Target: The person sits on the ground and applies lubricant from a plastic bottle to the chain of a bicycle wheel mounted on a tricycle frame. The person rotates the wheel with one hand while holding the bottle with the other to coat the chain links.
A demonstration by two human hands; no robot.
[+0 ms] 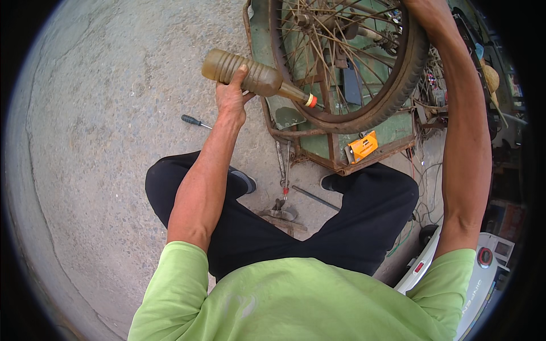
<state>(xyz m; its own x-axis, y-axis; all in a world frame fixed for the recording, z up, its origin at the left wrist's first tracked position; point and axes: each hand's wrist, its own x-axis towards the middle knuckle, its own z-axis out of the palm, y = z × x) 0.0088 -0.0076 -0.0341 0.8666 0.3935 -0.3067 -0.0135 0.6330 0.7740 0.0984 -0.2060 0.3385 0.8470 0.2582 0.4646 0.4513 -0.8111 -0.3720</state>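
My left hand [232,99] is wrapped round a ribbed plastic bottle [259,77] of murky brownish colour. The bottle lies tilted, with its narrow neck and red-and-yellow cap pointing down to the right. That tip is close to the inner side of a rusty spoked wheel [378,111] with a worn black tyre; whether it touches the rim I cannot tell. My right hand [425,8] reaches to the upper right of the tyre, where the picture's edge cuts off its fingers.
Beneath the wheel is a green, rust-edged metal frame [316,146] carrying an orange packet [363,146] and a dark flat object [351,86]. A screwdriver [195,121], pliers-like tools [283,165] and a metal rod [315,197] lie on the concrete. A white vehicle body [475,290] stands at right.
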